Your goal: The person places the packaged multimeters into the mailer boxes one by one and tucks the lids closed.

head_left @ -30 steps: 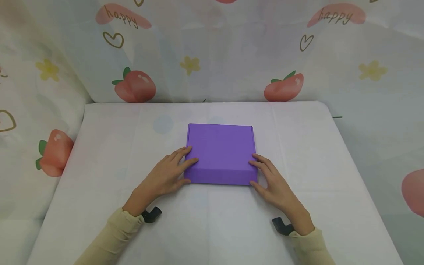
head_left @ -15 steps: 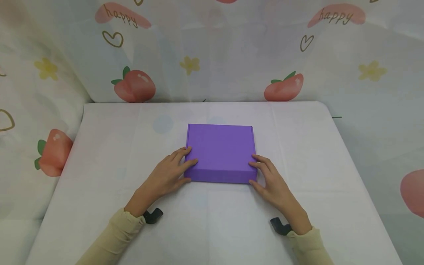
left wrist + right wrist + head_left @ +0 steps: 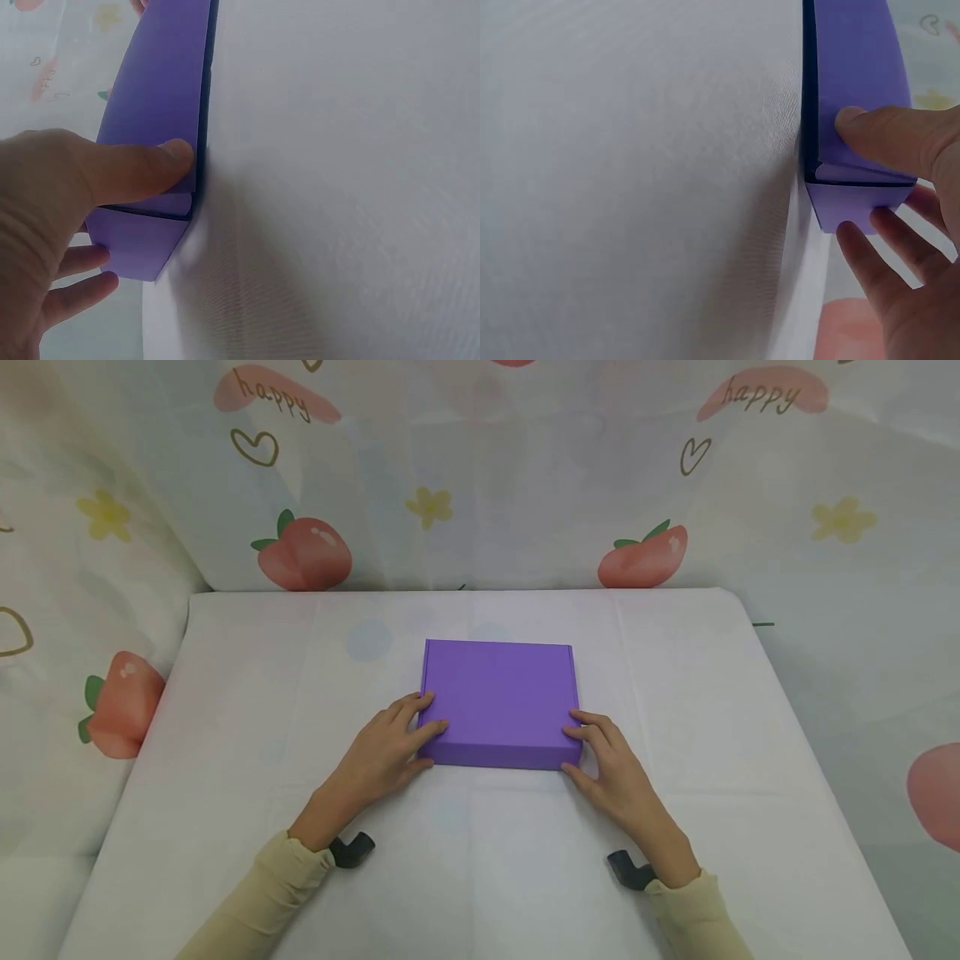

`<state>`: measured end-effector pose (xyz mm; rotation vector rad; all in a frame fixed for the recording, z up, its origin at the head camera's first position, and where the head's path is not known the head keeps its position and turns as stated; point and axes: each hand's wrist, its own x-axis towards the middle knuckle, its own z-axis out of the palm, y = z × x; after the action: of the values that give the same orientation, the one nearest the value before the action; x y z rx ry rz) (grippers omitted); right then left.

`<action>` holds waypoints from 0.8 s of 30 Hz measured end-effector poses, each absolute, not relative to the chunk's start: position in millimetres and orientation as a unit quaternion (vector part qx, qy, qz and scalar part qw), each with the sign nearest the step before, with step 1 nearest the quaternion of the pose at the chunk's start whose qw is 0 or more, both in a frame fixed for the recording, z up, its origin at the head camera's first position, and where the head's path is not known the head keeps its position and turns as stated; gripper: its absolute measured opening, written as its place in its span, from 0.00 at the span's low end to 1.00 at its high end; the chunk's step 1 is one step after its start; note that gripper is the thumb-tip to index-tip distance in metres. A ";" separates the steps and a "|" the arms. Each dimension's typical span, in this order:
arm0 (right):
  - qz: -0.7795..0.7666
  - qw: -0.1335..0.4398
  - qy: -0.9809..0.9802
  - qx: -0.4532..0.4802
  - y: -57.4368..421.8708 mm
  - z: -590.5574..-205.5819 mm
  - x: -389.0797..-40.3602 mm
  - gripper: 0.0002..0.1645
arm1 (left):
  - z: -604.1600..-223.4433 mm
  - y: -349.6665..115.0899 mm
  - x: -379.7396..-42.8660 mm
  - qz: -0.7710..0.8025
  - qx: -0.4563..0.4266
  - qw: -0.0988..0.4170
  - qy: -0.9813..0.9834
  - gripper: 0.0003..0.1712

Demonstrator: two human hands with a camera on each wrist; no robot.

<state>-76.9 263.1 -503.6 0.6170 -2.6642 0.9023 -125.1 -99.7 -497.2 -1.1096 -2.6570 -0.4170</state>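
Note:
A flat purple cardboard box [image 3: 501, 693] lies on the white-covered table, its lid down. My left hand [image 3: 378, 752] grips its near left corner, two fingertips over the top edge. In the left wrist view, the thumb [image 3: 146, 169] presses the front panel [image 3: 161, 90] while other fingers lie along the side wall. My right hand [image 3: 618, 777] grips the near right corner in the same manner. The right wrist view shows that thumb [image 3: 885, 131] against the front panel, with fingertips at the side wall. A dark gap runs along the front panel's lower edge.
The white tabletop [image 3: 480, 877] extends around the box to a rounded far edge. Behind and beside it hangs a pale cloth [image 3: 517, 468] printed with peaches, flowers and hearts. Black curved pieces [image 3: 355, 850] stick out at both cuffs.
The front panel's lower edge has moved slightly away from the camera, and both thumbs have moved with it. The wrists have drawn a little inward; the box top stays in place.

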 end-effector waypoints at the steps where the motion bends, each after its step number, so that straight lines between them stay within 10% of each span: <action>1: 0.310 0.131 -0.918 0.210 262.8 -503.5 -76.9 0.36 | -497.3 -98.9 -124.8 -0.142 -0.377 0.120 -0.907 0.36; 24: 0.278 0.119 -0.936 0.182 255.4 -497.5 -76.0 0.33 | -491.2 -78.7 -117.8 -0.128 -0.336 0.105 -0.927 0.33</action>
<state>-76.0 255.4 -497.5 0.5320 -2.7350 0.8119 -117.8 -78.7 -491.2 -0.9893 -2.7339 -0.3759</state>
